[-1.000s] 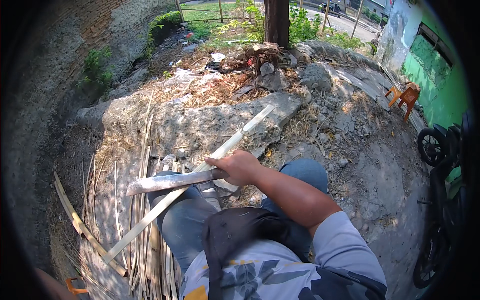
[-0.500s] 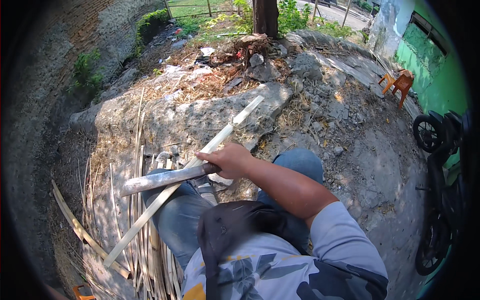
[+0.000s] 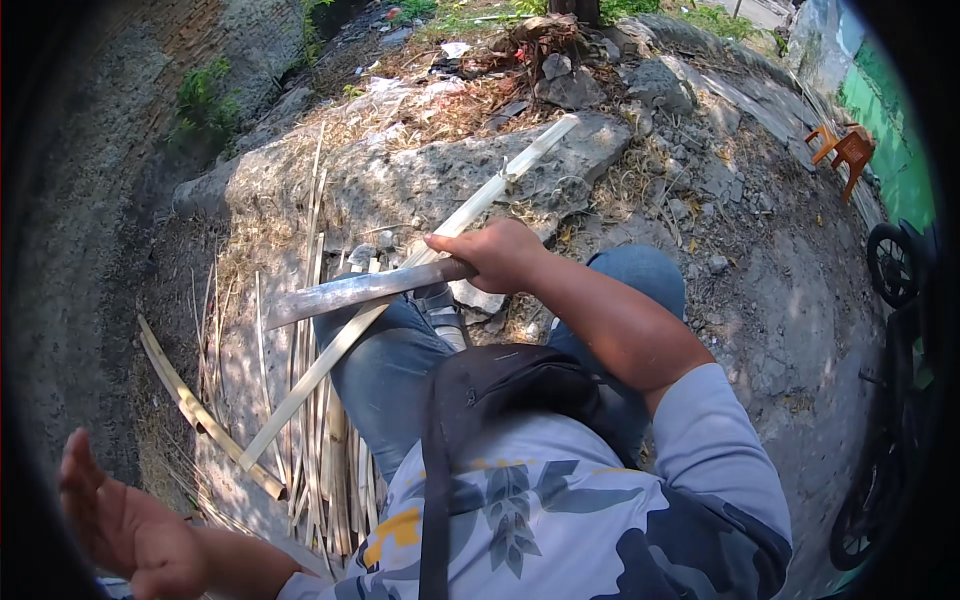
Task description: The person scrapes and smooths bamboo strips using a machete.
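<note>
My right hand (image 3: 497,255) is closed round the handle of a machete (image 3: 350,290), whose worn, greyish blade points left over my left knee. Under the blade, a long pale bamboo strip (image 3: 335,352) slants from the lower left to the upper right, passing by the fingers of that hand. Whether those fingers also grip the strip, I cannot tell. A curl of fibre sticks up near its far end. At the lower left my left hand (image 3: 140,525) is raised, palm up with fingers apart, holding nothing.
Several thin bamboo strips (image 3: 318,440) lie beside my left leg, with a curved split bamboo piece (image 3: 190,400) further left. Ahead is a broken concrete slab (image 3: 400,190) with rubble and litter. An orange chair (image 3: 845,155) and a dark motorbike (image 3: 865,430) stand at the right.
My left hand has come into view at the lower left, open. My right hand still holds the machete across the strip. The whole view has shifted, with the scene now lower in tilt.
</note>
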The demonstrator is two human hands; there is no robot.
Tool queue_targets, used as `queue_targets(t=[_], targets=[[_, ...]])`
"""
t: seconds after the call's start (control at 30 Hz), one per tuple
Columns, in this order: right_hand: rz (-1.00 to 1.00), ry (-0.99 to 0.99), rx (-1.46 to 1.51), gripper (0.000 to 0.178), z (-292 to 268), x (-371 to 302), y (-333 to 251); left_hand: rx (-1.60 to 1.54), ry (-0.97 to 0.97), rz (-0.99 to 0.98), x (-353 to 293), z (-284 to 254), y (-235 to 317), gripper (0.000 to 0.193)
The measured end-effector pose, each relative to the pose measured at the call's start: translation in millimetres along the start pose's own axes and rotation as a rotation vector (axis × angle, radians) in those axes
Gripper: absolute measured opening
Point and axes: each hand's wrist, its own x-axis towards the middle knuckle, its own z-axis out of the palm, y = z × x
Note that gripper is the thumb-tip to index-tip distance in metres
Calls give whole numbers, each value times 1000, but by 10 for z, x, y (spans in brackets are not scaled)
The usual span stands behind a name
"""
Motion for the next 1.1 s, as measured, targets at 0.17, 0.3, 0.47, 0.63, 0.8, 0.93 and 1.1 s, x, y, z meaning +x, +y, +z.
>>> queue_targets(t=[0.17,0.3,0.47,0.63,0.8,0.93,1.1], targets=[[38,-107,-59,70,-143,-15,-118,418,-710,-749,-1517,1091,-653,101],[-8,-4,-115,77,1,-9,-70,406,-609,-748,-1792,1355,-676,72],[-29,61,-161,76,-60,-6,-83,478,-654,-1001,-1906,1459,-790,57],[33,21,-227,39,-216,-7,117,448,-540,-1037,-2015,1552,-687,59],[419,100,-17,26,-360,-89,610,415,-419,-1032,-2098,1636,-589,57],[519,180,37,25,-351,-129,653,387,-430,-1021,-2095,1637,-635,57],[222,4,-66,16,-331,-111,293,403,-442,-1020,-2078,1627,-641,57]])
